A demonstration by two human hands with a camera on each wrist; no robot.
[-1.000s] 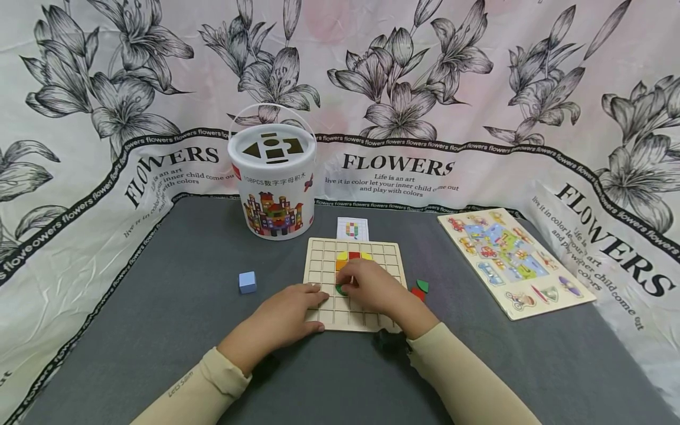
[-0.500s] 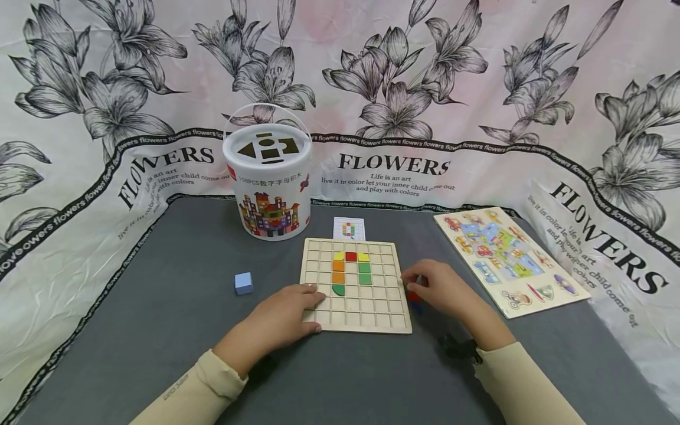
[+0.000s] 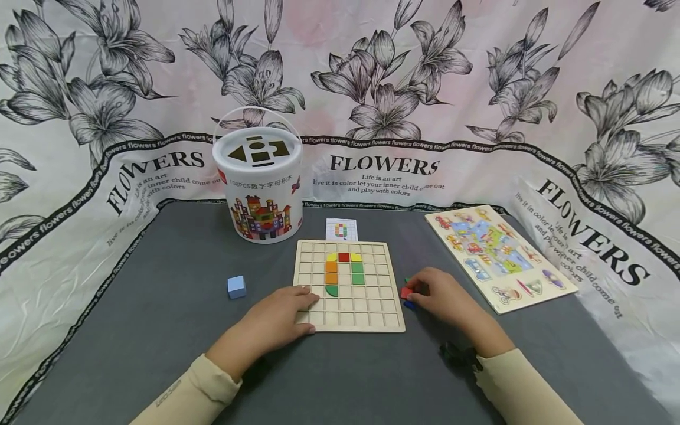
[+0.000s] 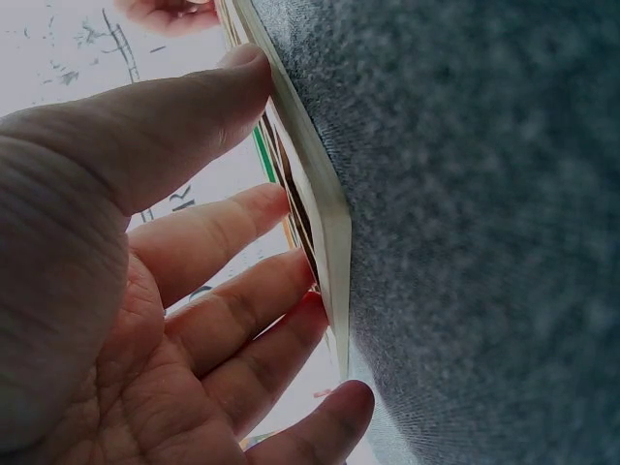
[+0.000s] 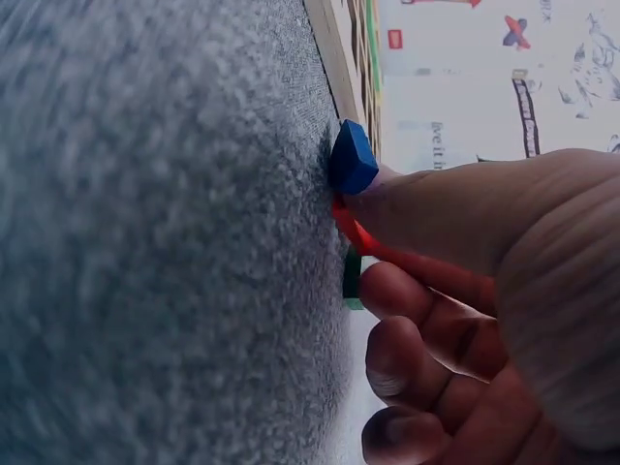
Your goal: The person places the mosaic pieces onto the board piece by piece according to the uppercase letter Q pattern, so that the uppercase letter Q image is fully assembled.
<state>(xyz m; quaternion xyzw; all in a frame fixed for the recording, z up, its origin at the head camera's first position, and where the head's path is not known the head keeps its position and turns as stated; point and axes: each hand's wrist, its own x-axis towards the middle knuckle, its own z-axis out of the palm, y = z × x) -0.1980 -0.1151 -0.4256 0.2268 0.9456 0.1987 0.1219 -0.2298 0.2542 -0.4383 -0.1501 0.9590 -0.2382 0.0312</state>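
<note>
A wooden grid board [image 3: 372, 316] lies on the grey table, with red, yellow, orange and green pieces set in an arch and a green quarter-round [image 3: 332, 290] below the left column. My left hand [image 3: 273, 319] rests on the board's left edge, fingers extended; the left wrist view shows the thumb [image 4: 218, 107] along the rim. Just off the board's right side, my right hand [image 3: 446, 298] pinches a red block [image 3: 406, 293] between thumb and forefinger. Close to those fingertips lie a blue block [image 5: 355, 160] and a green piece [image 5: 354, 281], partly hidden in the head view.
A pattern card [image 3: 342, 229] lies behind the board. A white lidded bucket [image 3: 260, 189] stands at the back left. To the left sits a light blue cube [image 3: 236, 287]. A picture puzzle board [image 3: 499, 260] lies at the right.
My right hand left the green quarter-round on the board and moved right to the loose pieces, where it now pinches the red block. The left hand stayed on the board; the head view shifted slightly.
</note>
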